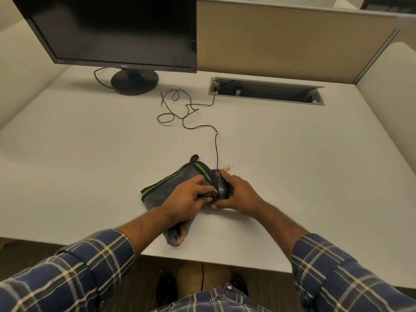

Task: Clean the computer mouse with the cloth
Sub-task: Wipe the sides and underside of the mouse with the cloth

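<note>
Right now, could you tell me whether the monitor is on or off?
It looks off: the monitor screen is uniformly dark, showing no image; any power light is too small to tell.

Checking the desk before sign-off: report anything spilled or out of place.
Reddish-brown crumbs lie spilled on the desk just beyond the mouse; a similar stain marks the cloth's near corner. The mouse cable lies in tangled loops.
</note>
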`<state>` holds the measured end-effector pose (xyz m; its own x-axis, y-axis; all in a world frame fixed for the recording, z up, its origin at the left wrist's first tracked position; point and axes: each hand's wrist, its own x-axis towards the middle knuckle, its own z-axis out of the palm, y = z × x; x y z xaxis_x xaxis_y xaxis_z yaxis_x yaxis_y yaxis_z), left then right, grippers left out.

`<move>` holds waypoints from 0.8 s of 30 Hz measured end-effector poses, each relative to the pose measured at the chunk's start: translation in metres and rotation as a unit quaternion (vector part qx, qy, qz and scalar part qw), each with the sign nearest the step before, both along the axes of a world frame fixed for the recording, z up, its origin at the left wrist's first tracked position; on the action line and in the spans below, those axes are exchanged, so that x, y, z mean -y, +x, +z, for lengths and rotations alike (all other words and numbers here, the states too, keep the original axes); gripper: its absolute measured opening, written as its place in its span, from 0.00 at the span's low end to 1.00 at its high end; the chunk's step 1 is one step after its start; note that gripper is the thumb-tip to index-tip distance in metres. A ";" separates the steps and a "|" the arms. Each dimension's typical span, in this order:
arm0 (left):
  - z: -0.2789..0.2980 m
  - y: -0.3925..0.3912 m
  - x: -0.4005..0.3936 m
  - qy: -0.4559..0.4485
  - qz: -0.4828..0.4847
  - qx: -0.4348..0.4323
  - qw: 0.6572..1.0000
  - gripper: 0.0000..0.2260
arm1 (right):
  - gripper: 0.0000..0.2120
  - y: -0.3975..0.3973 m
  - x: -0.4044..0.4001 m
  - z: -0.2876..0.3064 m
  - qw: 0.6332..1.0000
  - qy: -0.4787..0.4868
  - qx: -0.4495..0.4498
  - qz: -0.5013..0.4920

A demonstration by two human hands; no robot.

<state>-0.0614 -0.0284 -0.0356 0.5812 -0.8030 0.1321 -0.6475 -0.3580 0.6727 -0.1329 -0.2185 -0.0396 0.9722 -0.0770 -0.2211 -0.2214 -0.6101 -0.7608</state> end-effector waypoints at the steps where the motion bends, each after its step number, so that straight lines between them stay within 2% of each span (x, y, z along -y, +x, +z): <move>1: -0.001 0.001 -0.002 -0.007 0.008 -0.007 1.000 0.11 | 0.46 0.000 0.000 0.000 1.000 -0.002 0.000 0.002; 3: -0.004 0.003 -0.004 -0.056 0.096 -0.039 0.993 0.10 | 0.48 0.001 0.000 -0.001 1.000 -0.009 -0.004 0.002; 5: -0.005 0.004 0.002 -0.095 0.213 -0.066 0.970 0.10 | 0.51 0.002 0.001 0.000 1.000 -0.028 0.001 0.005; 7: -0.004 0.002 0.011 -0.083 0.249 -0.078 0.962 0.13 | 0.53 0.002 0.002 0.000 0.999 -0.035 0.005 0.009; 9: -0.004 0.000 0.017 -0.048 0.222 -0.085 0.970 0.17 | 0.51 0.002 0.003 -0.002 1.000 -0.028 0.009 0.010; 13: -0.001 -0.002 0.012 0.014 0.134 -0.055 0.989 0.15 | 0.52 0.000 0.003 -0.002 1.000 -0.021 0.014 0.013; 24: 0.006 -0.018 -0.009 0.060 0.019 0.025 0.998 0.10 | 0.50 0.001 0.005 -0.005 1.000 -0.021 0.016 0.010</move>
